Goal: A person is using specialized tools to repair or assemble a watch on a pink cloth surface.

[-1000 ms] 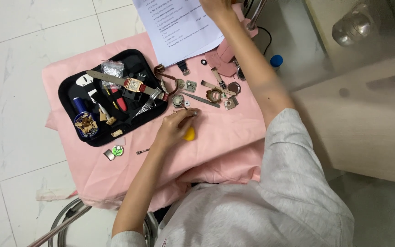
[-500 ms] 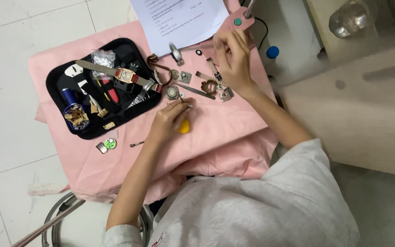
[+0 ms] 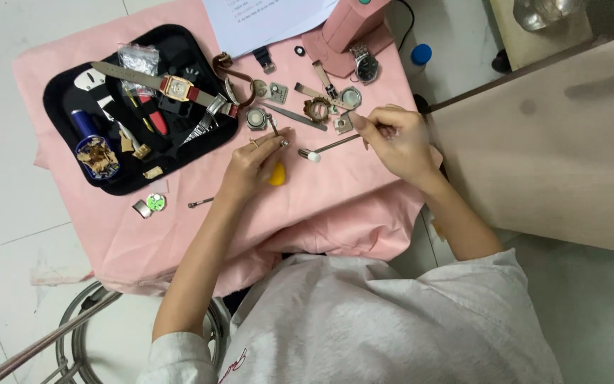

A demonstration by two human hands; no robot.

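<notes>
Pink cloth covers the bench [image 3: 321, 206]: watch parts lie loose beside a black tool tray [image 3: 65, 92], left hand [image 3: 254, 160] pinching a thin tool over a yellow blob, right hand [image 3: 392, 139] pinching a white-tipped stick [image 3: 325, 148]; watch case [image 3: 256, 118] open, work midway.

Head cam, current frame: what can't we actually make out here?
- Yellow object: mostly hidden under the left hand; its kind is unclear.
- Right hand: the fingers cover the end of the thin white-tipped tool, so the grip is unseen.
- Small watch parts on the pink cloth: too small to identify singly.
- Paper sheet and pink box: cut off by the top edge.
</notes>
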